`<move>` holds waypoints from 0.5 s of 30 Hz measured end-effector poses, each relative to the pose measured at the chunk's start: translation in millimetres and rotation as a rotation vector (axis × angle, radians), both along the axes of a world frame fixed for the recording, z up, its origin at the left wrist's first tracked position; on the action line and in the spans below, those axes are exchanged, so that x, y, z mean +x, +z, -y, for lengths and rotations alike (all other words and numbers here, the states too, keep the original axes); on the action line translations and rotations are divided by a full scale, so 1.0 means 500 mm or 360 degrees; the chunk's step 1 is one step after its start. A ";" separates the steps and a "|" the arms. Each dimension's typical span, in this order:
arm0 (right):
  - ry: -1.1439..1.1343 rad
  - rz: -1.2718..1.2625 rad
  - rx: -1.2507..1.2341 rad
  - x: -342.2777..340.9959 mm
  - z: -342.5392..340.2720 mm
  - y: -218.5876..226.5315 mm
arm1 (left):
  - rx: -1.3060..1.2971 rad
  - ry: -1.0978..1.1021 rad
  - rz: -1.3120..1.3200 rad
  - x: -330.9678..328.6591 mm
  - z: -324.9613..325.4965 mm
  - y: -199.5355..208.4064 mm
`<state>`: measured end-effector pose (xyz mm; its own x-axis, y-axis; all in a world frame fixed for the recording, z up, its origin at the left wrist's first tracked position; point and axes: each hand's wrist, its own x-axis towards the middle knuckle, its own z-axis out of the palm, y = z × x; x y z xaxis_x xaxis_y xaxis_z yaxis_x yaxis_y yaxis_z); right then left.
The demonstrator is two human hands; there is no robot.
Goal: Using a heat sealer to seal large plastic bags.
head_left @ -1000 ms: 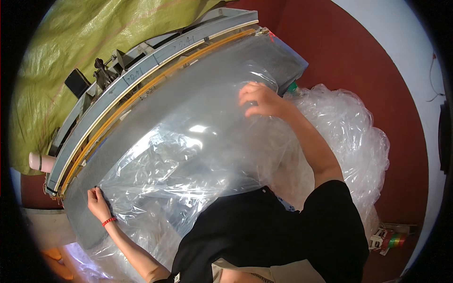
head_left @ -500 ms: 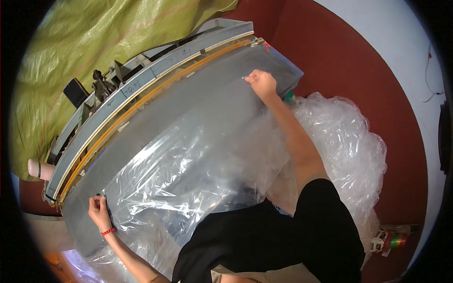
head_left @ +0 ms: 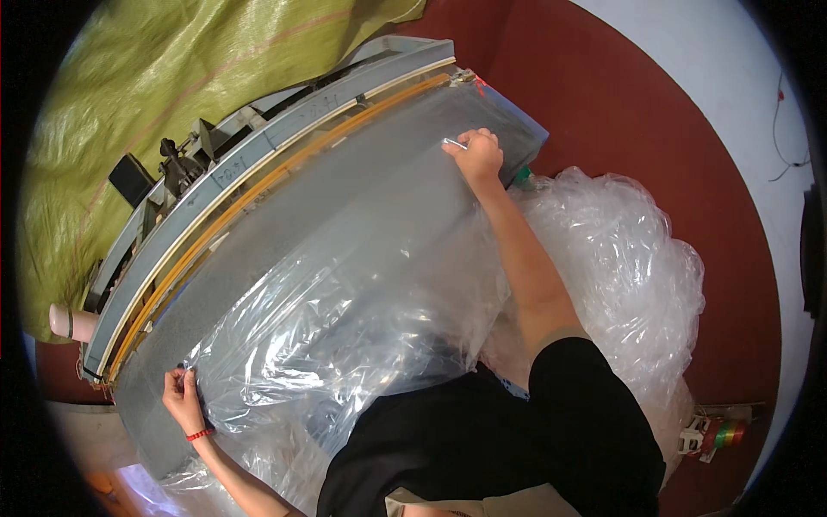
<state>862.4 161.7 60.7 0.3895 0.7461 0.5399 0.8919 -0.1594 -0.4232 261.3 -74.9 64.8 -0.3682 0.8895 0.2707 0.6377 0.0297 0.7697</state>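
Note:
A sheet of clear plastic film (head_left: 301,319) stretches across the grey worktop (head_left: 155,405), wrinkled and shiny toward my body and smoother toward the far right. At the left end of the worktop my left hand (head_left: 183,401), with a red bracelet on its wrist, is closed in a pinch on the film's corner. My right hand (head_left: 482,158) is at the far right part of the worktop, its fingers closed on the film's other corner. A bright folded bit of film pokes out from those fingers.
Along the worktop's far side runs a long grey metal sealing machine (head_left: 228,168) with an orange strip (head_left: 284,171). A yellow-green woven sheet (head_left: 155,77) hangs behind it. A large heap of clear film (head_left: 612,267) lies at the right. A pink cylinder (head_left: 73,322) sits at the left.
My left hand has lowered slightly toward me, and my right hand has turned a little, showing more folded film at its fingertips. The film between them looks drawn flatter. Both hands keep hold.

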 end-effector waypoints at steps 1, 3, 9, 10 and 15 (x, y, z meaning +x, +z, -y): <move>0.0002 -0.0014 -0.0022 -0.001 -0.002 0.003 | 0.0001 0.0003 0.0001 0.004 -0.001 0.002; 0.0022 -0.0087 -0.0063 -0.001 -0.008 0.002 | 0.0046 -0.0106 -0.0010 0.013 -0.001 0.011; 0.0157 0.0216 0.0128 -0.021 -0.048 -0.038 | -0.0487 -0.0262 -0.0360 0.024 0.043 0.081; 0.0141 0.0212 0.0077 -0.022 -0.051 -0.040 | -0.0366 -0.0218 -0.0513 0.035 0.051 0.091; 0.0206 0.0463 -0.0096 -0.005 -0.039 0.016 | -0.0675 -0.0235 0.0897 0.044 0.098 0.109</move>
<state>860.1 181.2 68.6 0.1254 0.8134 0.5680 0.9886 -0.0541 -0.1407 283.1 -124.0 119.4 -0.2180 0.9272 -0.3047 0.1671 0.3430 0.9243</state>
